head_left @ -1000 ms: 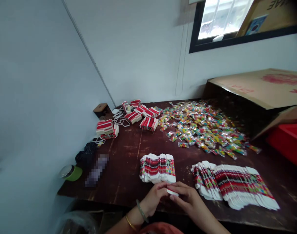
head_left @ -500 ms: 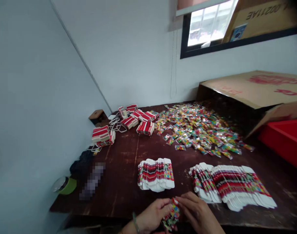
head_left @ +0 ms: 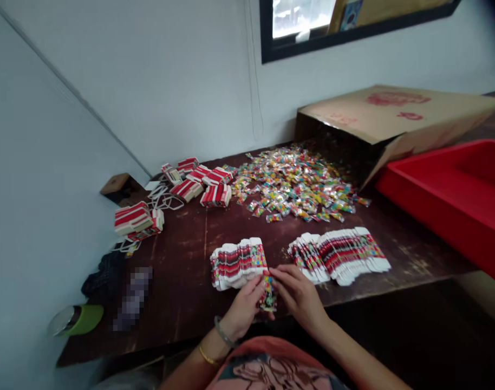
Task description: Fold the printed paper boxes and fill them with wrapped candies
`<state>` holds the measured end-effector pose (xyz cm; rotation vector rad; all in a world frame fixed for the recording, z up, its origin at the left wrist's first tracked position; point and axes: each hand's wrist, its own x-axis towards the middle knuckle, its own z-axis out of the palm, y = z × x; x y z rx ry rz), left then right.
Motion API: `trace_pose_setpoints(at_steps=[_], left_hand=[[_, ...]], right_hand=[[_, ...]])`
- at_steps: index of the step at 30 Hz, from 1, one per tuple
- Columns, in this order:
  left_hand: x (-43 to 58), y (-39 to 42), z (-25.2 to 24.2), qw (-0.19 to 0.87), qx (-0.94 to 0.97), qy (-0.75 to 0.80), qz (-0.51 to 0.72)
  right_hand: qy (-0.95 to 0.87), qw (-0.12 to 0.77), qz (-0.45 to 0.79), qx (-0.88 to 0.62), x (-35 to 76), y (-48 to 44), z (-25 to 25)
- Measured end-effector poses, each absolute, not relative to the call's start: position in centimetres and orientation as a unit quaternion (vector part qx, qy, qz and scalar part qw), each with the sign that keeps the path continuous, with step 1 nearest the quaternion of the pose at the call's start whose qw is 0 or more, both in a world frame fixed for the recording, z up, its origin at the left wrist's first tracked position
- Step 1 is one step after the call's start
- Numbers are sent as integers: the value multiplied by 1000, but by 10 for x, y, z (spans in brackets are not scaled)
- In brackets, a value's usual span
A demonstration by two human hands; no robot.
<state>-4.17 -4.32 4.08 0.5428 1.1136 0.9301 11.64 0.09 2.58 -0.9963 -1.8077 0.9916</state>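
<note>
Close to my body, at the table's front edge, is a small printed candy box [head_left: 268,295] with bright coloured dots. My left hand [head_left: 243,307] grips it from the left, thumb on its face. The fingers of my right hand [head_left: 298,297] close on its upper right edge. Just behind my left hand lies a fanned stack of flat printed boxes [head_left: 236,264] with white flaps. A longer fan of the same flat boxes [head_left: 351,254] lies beyond my right hand. Whether the held box has anything inside cannot be seen.
A wide heap of wrapped candies [head_left: 296,187] covers the back of the dark table [head_left: 178,292]. Red-and-white bundles [head_left: 132,218] lie at the left, with white straps. A green cup [head_left: 89,318] lies front left. An open cardboard carton [head_left: 393,116] and red bin [head_left: 442,203] stand right.
The camera has tilted down and turned right, so the table sits higher and more of the red bin shows. Both hands stay on the small box, which is now held more upright.
</note>
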Motion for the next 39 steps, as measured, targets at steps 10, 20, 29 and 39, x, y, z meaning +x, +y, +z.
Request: trace_pose_setpoints(at_steps=[10,20,29,39], left_hand=[[-25,-35,29,778,288,419,369],[-65,-43,3,709,277,537,363],[-72,-68,7,707,269,543,363],[-83,-47,20,736,159,475,455]], right_hand=[[-638,413,430,-487,223,17,38],[-778,263,403,-404,175,26,10],[-936,93,142,-310,54,93,-27],[-922,240,171,-252,89,5,11]])
